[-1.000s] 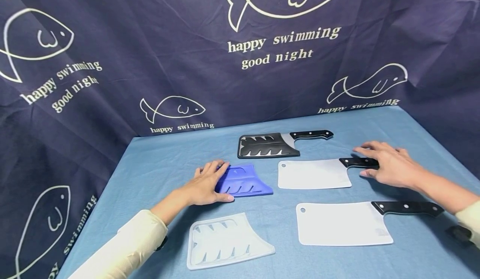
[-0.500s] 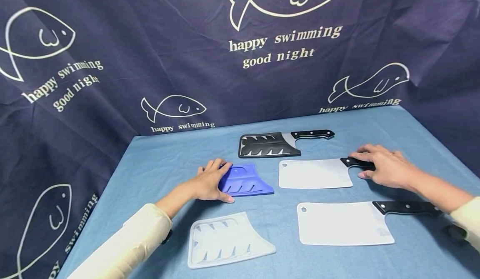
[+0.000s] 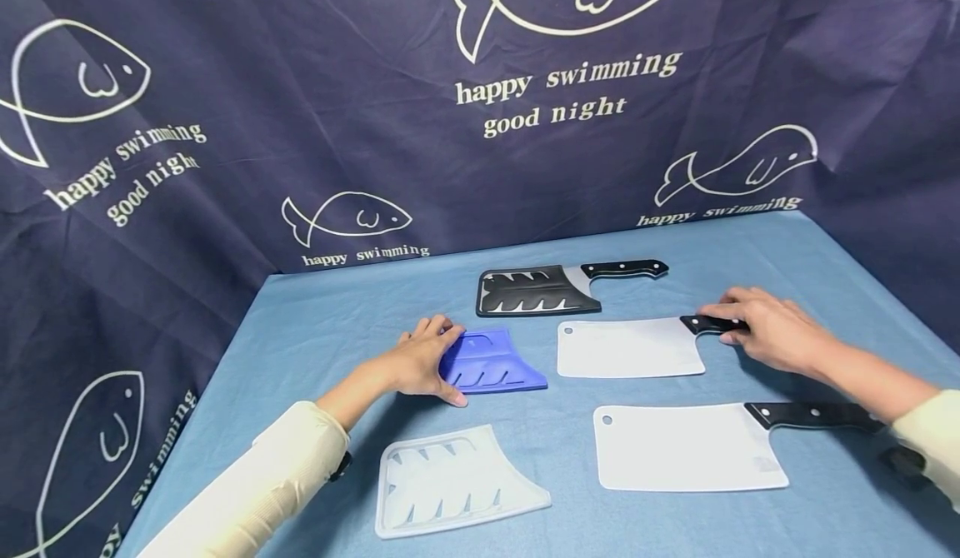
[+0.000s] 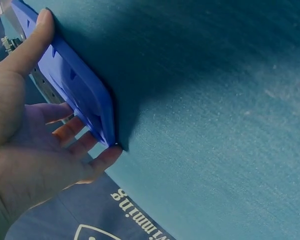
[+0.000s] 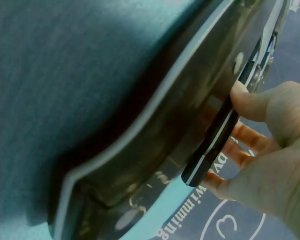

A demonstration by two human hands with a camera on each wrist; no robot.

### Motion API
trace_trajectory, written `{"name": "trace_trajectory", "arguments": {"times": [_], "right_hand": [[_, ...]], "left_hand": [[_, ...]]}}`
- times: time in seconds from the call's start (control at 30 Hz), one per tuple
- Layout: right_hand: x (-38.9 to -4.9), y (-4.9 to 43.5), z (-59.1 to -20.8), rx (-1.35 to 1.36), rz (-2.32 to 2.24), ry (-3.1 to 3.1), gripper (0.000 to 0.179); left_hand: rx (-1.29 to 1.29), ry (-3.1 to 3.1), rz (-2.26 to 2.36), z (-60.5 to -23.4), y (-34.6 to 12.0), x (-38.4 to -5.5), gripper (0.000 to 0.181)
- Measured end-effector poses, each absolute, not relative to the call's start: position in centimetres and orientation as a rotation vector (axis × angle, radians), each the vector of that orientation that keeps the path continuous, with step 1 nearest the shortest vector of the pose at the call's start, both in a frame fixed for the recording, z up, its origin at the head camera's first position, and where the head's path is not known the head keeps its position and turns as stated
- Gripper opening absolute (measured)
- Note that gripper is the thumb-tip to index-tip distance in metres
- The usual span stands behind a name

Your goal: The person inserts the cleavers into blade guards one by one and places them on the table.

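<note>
My left hand (image 3: 420, 360) spans the rounded end of a blue knife cover (image 3: 491, 364) on the table, thumb at the near edge and fingers at the far one. The left wrist view shows thumb and fingertips on opposite edges of this blue cover (image 4: 79, 75). On the right, my right hand (image 3: 780, 331) holds the black handle of the middle cleaver (image 3: 630, 348), whose bare white blade points left toward the cover. In the right wrist view, thumb and fingers pinch that handle (image 5: 217, 137) from either side; the palm hides none of its butt end.
Nearer me lie a second bare cleaver (image 3: 690, 448) and a whitish knife cover (image 3: 465, 483). Behind the hands sits a cleaver in a black cover (image 3: 536, 291). A blue cloth covers the table (image 3: 337, 308), and a navy fish-print curtain (image 3: 360, 125) hangs behind it.
My right hand has shifted slightly left and closed its thumb and fingers on the cleaver's handle. The left hand stays at the blue cover; covers and cleavers lie where they were.
</note>
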State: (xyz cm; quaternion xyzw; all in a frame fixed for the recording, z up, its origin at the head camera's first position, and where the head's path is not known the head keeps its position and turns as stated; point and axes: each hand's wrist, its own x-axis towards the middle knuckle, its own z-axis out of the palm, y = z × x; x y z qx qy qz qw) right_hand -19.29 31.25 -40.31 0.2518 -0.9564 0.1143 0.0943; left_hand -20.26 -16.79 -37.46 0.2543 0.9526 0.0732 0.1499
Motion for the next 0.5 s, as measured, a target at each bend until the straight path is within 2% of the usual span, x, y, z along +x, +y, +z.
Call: {"name": "trace_trajectory", "arguments": {"times": [0.5], "right_hand": [[-19.48, 31.34, -41.08, 0.793, 0.331, -2.740, 0.039]], "left_hand": [[0.788, 2.773, 0.201, -37.96, -17.22, -20.73, 0.106]]}}
